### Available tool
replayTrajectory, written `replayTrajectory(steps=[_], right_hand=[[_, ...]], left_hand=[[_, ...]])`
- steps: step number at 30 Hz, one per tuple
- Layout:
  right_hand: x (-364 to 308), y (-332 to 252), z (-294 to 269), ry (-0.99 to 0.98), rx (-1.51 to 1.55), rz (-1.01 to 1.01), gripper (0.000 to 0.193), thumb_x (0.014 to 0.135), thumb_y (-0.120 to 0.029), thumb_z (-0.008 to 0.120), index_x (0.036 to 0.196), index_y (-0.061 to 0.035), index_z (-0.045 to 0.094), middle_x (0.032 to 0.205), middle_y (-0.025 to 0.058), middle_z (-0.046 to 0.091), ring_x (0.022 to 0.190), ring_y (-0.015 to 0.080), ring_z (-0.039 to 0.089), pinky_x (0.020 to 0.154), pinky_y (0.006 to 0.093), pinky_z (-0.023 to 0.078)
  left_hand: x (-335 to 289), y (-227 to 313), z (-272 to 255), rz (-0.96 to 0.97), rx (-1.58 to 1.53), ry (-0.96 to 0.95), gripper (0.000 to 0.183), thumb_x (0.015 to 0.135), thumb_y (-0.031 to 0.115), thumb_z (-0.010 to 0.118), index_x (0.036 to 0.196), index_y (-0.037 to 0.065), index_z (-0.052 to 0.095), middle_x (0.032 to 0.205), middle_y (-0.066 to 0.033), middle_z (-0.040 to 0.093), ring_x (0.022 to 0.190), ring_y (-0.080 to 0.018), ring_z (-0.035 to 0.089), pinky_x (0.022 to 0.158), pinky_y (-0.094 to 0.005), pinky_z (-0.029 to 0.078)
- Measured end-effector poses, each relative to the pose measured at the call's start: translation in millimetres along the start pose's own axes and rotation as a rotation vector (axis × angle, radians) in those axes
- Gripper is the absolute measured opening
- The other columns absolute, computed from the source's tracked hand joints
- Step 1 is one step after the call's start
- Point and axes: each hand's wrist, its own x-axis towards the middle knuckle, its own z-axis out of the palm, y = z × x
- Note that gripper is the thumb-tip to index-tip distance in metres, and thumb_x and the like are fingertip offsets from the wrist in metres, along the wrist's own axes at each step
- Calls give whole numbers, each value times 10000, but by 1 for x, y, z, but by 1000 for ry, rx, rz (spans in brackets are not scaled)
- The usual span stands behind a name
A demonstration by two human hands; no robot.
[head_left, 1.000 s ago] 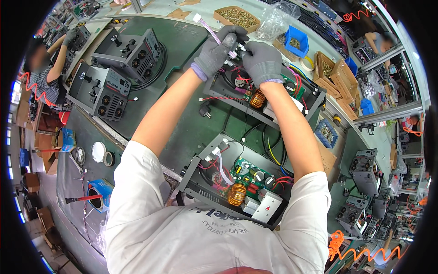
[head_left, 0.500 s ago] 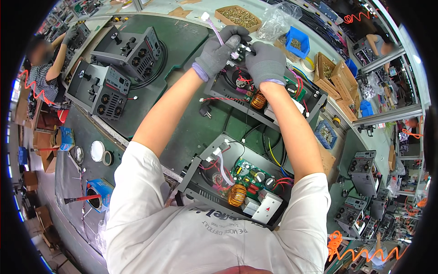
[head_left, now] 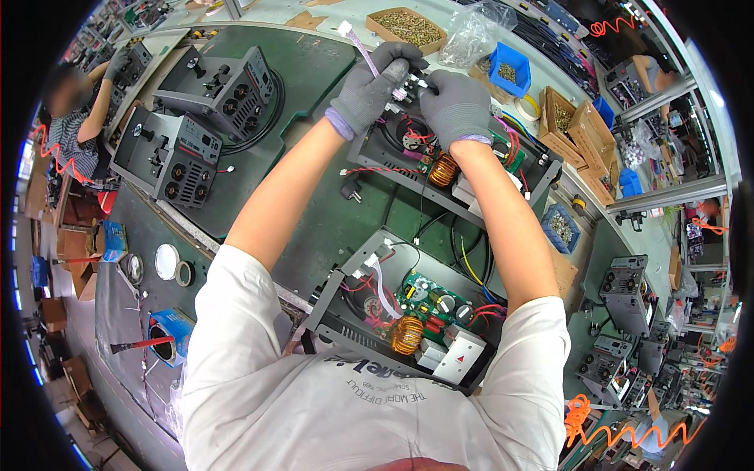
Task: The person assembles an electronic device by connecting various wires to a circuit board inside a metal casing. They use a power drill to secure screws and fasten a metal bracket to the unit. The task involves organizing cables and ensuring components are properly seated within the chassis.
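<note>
My left hand (head_left: 366,93), in a grey glove, is closed round a whitish-purple cable (head_left: 361,47) whose white plug sticks up past the fingers. Between my hands sits a small black-and-white part (head_left: 404,89), its kind too small to tell. My gloved right hand (head_left: 459,110) is pinched against that part's right side; its fingertips are mostly hidden. Both hands are above the far open metal housing (head_left: 393,174), which holds a copper coil (head_left: 444,170), red wires and a green board. A second open housing (head_left: 353,336) lies nearer my body, with a similar coil (head_left: 407,336).
Two grey machines (head_left: 169,157) (head_left: 228,94) stand at left. Along the far edge are a cardboard tray of brass fittings (head_left: 405,30), a blue bin (head_left: 510,71) and cardboard boxes (head_left: 591,141). A black power plug (head_left: 351,190) lies beside the far housing. A co-worker (head_left: 75,118) is at far left.
My left hand and the cable have shifted slightly left. The right hand has moved a little left too, still pinching at the small part.
</note>
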Motion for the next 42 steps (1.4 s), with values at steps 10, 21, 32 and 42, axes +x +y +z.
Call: replayTrajectory(steps=[10,21,32,42], right_hand=[[3,-6,-3,0,-50,-3,205,845,-244,617,951,-120,741,923,142,723,887,332,705,802,455,548],[-4,-1,22,196,20,-126,131,804,-197,652,878,-107,713,832,138,702,799,341,697,739,457,545],[-7,13,-14,-94,172,-194,259,834,-310,685,1021,-132,708,938,111,697,943,341,670,821,456,517],[-79,60,-78,-41,-529,187,402,954,-466,528,1083,-116,676,1087,122,685,1043,318,663,867,462,523]], left_hand=[[1,0,-1,-14,30,-6,288,1035,113,438,1290,32,544,1181,-89,648,1117,-160,594,1003,-314,464],[-1,7,0,-12,84,-33,313,1023,128,432,1295,18,540,1136,-92,636,1080,-156,592,977,-317,471],[-10,3,-3,74,112,-84,414,1066,278,436,1340,-30,476,1203,-142,635,1128,-206,593,1017,-349,453],[-9,33,0,302,894,-53,348,1029,303,496,1185,10,600,998,-124,689,969,-219,661,920,-392,499]])
